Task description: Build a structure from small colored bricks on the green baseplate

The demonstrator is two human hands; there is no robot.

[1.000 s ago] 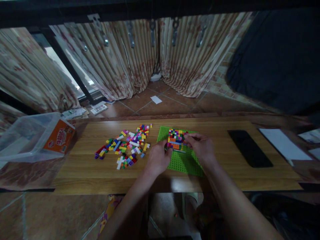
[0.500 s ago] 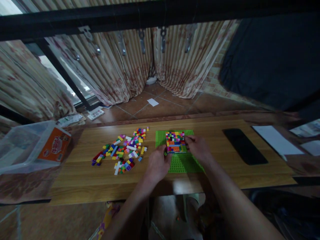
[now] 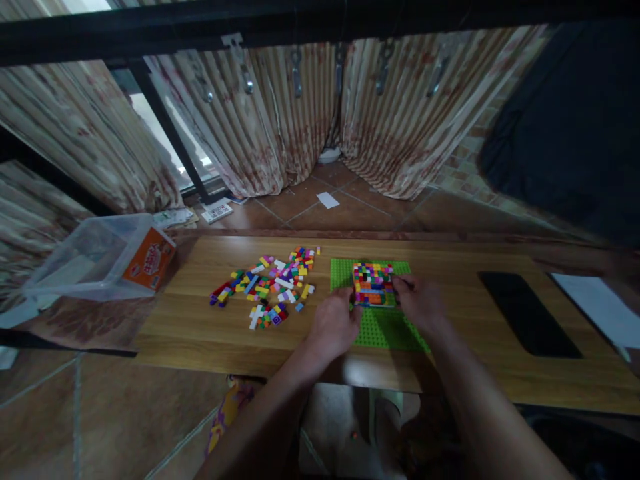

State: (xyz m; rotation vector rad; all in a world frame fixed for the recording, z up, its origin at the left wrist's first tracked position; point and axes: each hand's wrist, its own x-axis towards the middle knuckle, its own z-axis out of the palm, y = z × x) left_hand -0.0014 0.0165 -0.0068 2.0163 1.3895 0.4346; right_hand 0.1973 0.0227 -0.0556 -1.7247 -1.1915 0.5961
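Observation:
A block of many small coloured building bricks (image 3: 373,285) is on or just above the green studded baseplate (image 3: 383,330); I cannot tell whether it is attached. My left hand (image 3: 337,320) is closed with its fingertips at the block's left edge. On the opposite side, my right hand (image 3: 419,300) pinches the right edge between thumb and fingers. Both hands grip the block from its two sides. Left of the baseplate, a spread of loose bricks (image 3: 285,282) in mixed colours lies on the wooden table (image 3: 210,347).
On the table's right side lies a black phone-like slab (image 3: 527,313), with white paper (image 3: 600,307) beyond it. A clear plastic bin (image 3: 100,253) with an orange label stands past the left end. Patterned curtains (image 3: 295,127) hang behind the table.
The camera view has turned left, so everything appears shifted to the right. Both hands stay at the sides of the brick block, which keeps about the same place on the baseplate.

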